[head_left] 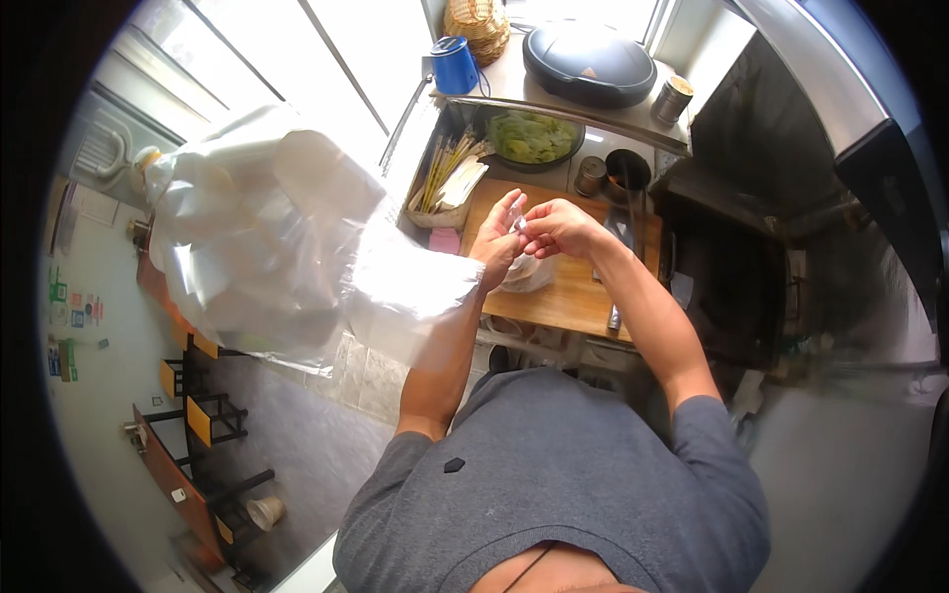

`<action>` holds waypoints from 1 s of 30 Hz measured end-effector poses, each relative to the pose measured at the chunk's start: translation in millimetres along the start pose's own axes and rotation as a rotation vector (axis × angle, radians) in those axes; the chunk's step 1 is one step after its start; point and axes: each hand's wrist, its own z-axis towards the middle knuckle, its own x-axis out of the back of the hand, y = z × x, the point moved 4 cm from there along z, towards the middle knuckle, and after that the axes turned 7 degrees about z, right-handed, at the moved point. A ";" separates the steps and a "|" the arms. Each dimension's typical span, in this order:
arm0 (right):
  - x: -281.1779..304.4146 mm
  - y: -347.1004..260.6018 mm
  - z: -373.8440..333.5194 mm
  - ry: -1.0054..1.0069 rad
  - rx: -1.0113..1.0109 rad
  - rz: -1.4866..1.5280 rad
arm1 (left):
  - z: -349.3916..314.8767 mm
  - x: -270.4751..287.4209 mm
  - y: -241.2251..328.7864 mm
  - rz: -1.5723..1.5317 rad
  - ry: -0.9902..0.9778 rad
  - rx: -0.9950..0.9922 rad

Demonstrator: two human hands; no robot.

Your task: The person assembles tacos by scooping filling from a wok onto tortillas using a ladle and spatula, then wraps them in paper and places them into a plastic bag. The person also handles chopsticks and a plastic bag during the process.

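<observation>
Over a wooden cutting board [583, 296], my left hand [497, 243] and my right hand [561, 228] meet with fingers closed. Between them they pinch the gathered top of a clear plastic bag. The body of this plastic bag [531, 277] hangs just below, close to the board, and its contents are hard to make out. My left hand is on the bag's near-left side, with its thumb and forefinger pointing up. From the right, my right hand grips the twisted plastic with its fingertips.
Large clear plastic bags [267, 227] hang at the left, beside my left forearm. Behind the board are a bowl of leafy greens [536, 136], a container of sticks [447, 183] and a can [590, 175]. A black lidded appliance [589, 65] and blue device [454, 66] stand on the ledge.
</observation>
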 end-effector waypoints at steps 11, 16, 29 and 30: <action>48.1 38.0 34.0 0.819 0.469 -0.985 | -22.2 63.0 -33.5 0.899 0.162 0.158; 61.6 68.5 42.0 0.992 0.471 -1.070 | -36.5 112.9 -67.1 0.331 0.163 0.524; 3.9 58.5 13.2 -0.011 -0.005 0.206 | -11.2 42.1 -29.0 0.134 -0.077 0.303; -3.0 48.7 6.8 -0.013 -0.006 0.109 | -12.1 45.0 -28.0 0.179 -0.078 0.306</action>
